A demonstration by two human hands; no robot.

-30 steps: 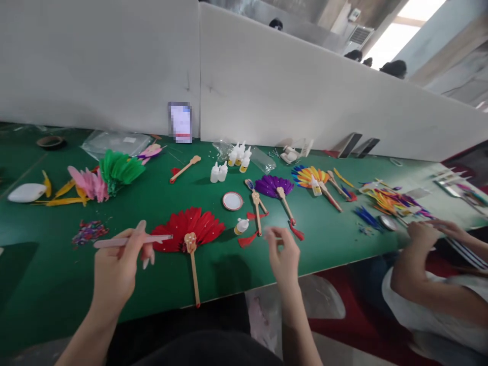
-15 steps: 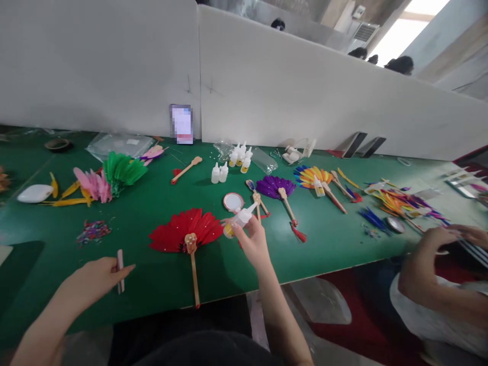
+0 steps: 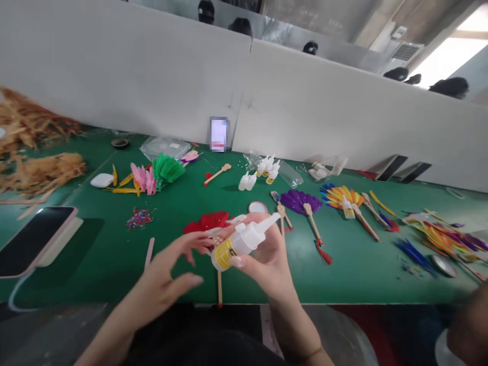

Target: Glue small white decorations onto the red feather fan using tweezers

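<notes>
A glue bottle with a yellow label and white nozzle [image 3: 238, 244] is tilted in my right hand [image 3: 269, 259], held between thumb and fingers. Close to its left side is my left hand [image 3: 171, 269], fingers spread and holding nothing. Beneath both hands lies a red feather fan [image 3: 209, 222], partly hidden, its wooden handle pointing toward me. A thin pinkish stick [image 3: 150, 252] rests on the green table [image 3: 114, 259] beside my left wrist. Behind the bottle sits a round white dish [image 3: 258, 207] with a red rim.
Several glue bottles [image 3: 269, 168] stand near the divider. A purple fan [image 3: 301, 202] and a multicoloured fan [image 3: 341, 195] lie to the right. Green feathers [image 3: 166, 169], small beads [image 3: 140, 218] and a large phone [image 3: 32, 239] are on the left. A person's arm [image 3: 468, 325] shows at the lower right.
My left hand has let go of the pinkish stick, now on the table, and moved right toward the bottle. My right hand has brought the bottle nearer. The view has turned left.
</notes>
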